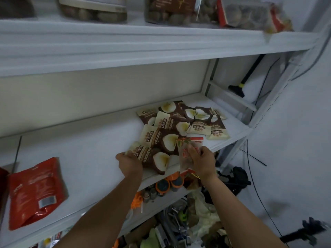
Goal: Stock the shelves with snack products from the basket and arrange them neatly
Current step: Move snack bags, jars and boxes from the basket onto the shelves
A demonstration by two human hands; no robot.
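Several brown-and-cream coconut snack packets (pixel 180 120) lie overlapping on the right half of the white middle shelf (pixel 93 154). My left hand (pixel 129 164) grips the nearest coconut packet (pixel 152 158) by its left edge at the shelf's front. My right hand (pixel 204 161) holds a clear packet with red print and a red top strip (pixel 189 151), resting on the shelf edge just right of that coconut packet. The basket is not in view.
A red pouch (pixel 35 192) lies flat at the shelf's left. The upper shelf (pixel 143 42) carries clear bags of brown nuts (pixel 93 9). Below, orange-lidded jars (pixel 168 183) and loose clutter fill the lower shelf and floor. A black broom (pixel 240 86) and cables stand at right.
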